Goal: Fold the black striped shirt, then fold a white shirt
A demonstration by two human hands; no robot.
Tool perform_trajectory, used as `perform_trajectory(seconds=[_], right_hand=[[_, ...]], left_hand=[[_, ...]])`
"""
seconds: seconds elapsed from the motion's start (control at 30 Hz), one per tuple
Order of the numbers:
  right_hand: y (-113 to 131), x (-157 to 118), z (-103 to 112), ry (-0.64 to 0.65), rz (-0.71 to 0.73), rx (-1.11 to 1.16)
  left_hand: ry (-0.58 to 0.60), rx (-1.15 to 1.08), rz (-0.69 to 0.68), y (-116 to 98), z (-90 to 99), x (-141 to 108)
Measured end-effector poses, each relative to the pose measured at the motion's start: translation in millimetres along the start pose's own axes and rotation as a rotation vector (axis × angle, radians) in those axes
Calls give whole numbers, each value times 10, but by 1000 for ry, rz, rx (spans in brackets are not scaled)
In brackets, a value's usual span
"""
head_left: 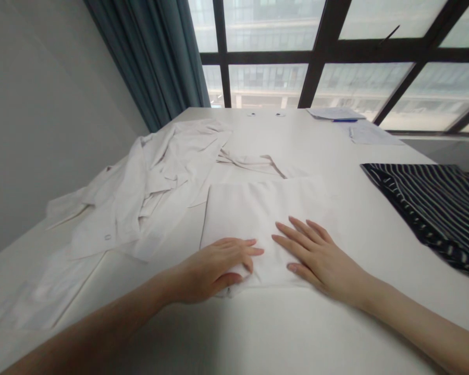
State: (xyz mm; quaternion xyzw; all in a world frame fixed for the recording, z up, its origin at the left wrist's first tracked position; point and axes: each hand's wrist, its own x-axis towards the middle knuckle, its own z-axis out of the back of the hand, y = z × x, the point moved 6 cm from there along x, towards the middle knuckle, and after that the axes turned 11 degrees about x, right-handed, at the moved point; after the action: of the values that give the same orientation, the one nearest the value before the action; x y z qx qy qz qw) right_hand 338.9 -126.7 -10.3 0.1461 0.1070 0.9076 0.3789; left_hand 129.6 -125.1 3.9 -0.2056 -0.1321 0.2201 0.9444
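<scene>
A white folded piece of clothing (242, 208) lies flat on the table in front of me. My right hand (316, 255) rests palm down on its right part, fingers spread. On its near left part lies my left hand (219, 265), the thumb apart from the fingers and some fingers bent; nothing shows in its grasp. A small dark spot shows at the near edge beneath the left thumb. Beyond the folded piece, a loose white part with a beige edge (273, 164) lies against it; whether they are joined I cannot tell.
A crumpled white shirt-like garment (133, 192) spreads over the left side of the white table (258, 333). To the right lies a black-and-white striped cloth (437, 208). Papers (332, 113) and a blue pen (344, 120) sit at the far edge, by the windows.
</scene>
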Motion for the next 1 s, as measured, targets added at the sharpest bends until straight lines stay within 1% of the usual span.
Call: perform_trajectory(seconds=[0.17, 0.27, 0.33, 0.4, 0.5, 0.57, 0.63, 0.83, 0.9, 1.0], right_hand=[[-82, -30, 39, 72, 42, -1], [-157, -24, 76, 127, 67, 56], [-232, -12, 106, 121, 55, 123], [-339, 5, 156, 31, 0, 194], [-512, 7, 249, -192, -110, 243], [-586, -5, 289, -304, -162, 234], [-608, -9, 300, -346, -181, 218], [-590, -18, 293, -372, -186, 229], [-624, -37, 303, -419, -210, 261], [-733, -91, 346, -535, -283, 288]], left_hand=[[110, 144, -48, -48, -35, 2], [132, 221, -85, -77, -52, -2], [141, 249, -86, -82, -62, -5], [137, 257, -83, -89, -61, -3], [111, 254, -90, -105, -39, 5], [99, 252, -95, -111, -29, 8], [99, 254, -96, -109, -29, 6], [113, 257, -90, -89, -46, -6], [131, 258, -87, -80, -55, -11], [180, 284, -72, -53, -83, -21]])
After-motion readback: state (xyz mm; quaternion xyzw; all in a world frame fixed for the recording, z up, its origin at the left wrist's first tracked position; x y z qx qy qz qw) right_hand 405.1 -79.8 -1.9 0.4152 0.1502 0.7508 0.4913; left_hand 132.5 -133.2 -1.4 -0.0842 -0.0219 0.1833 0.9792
